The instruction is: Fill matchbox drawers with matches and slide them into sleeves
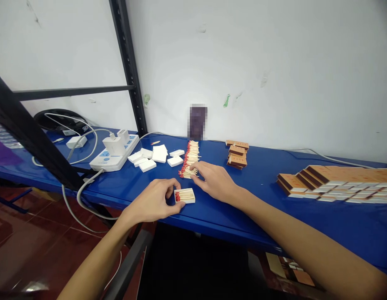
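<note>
My left hand grips the left end of a small white matchbox tray, thumb in front and fingers behind. Red-headed matches lie side by side inside it, heads to the left. Behind the tray, a long row of loose matches runs back toward the wall, heads also left. My right hand is at the near end of that row, thumb and forefinger closing around some of its matches. How many it pinches is hard to make out. Several white matchbox trays lie scattered left of the row.
Matchbox sleeves are piled behind my right hand. Many filled-looking matchboxes are stacked at the right. A power strip with plugs and white cables sits at the left, by a black shelf post. The blue table ends close in front of me.
</note>
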`<action>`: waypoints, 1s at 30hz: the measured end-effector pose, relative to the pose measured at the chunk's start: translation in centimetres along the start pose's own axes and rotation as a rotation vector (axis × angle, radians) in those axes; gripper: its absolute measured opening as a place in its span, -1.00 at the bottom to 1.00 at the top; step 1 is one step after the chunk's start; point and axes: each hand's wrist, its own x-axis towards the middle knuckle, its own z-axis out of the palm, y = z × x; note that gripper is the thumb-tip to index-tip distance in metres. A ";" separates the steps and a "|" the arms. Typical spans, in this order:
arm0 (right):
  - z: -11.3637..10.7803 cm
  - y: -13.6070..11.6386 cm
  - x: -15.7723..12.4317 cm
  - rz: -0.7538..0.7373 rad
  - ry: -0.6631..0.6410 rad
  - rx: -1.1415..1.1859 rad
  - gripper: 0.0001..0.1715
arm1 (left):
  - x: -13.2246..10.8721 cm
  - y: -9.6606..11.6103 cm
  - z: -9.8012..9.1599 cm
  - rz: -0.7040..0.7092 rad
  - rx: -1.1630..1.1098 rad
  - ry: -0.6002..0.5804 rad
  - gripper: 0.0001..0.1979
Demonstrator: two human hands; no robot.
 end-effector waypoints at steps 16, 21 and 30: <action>-0.9 -0.8 -0.7 -0.093 0.127 0.150 -0.92 | 0.0 0.0 0.1 0.011 0.001 0.029 -0.81; -1.4 -1.5 -1.5 -0.195 -0.028 0.281 -0.94 | 0.0 0.1 0.2 0.012 -0.014 0.030 -0.82; -0.6 0.1 -0.6 -0.052 -0.024 0.056 -0.88 | 0.0 0.2 0.1 0.012 -0.005 0.039 -0.81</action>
